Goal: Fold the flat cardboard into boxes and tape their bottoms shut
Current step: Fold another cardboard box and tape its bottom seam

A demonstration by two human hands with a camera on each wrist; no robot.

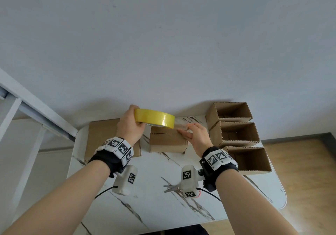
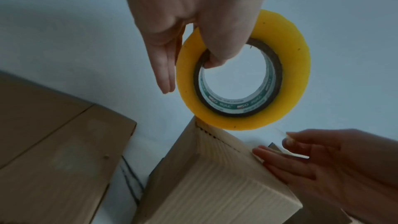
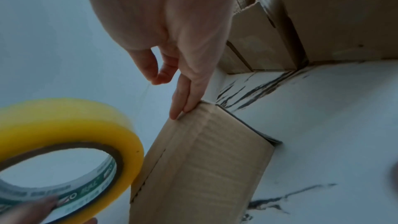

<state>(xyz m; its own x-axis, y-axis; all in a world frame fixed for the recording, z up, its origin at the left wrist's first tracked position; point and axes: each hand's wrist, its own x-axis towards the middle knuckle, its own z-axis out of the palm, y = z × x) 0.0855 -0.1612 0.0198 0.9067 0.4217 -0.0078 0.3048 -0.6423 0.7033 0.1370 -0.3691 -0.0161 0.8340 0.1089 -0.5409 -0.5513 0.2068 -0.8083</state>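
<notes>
My left hand grips a yellow tape roll, thumb inside the core, fingers outside. The roll hovers over the far left corner of a folded cardboard box that lies with its closed flaps up. A clear strip of tape runs from the roll to my right hand, whose thumb and forefinger pinch its free end. The other fingers of that hand lie straight on the box's far right edge.
A stack of flat cardboard lies left of the box. Three open-topped folded boxes stand in a row along the right side of the marble table. Scissors lie near the front under my right wrist. A wall is close behind.
</notes>
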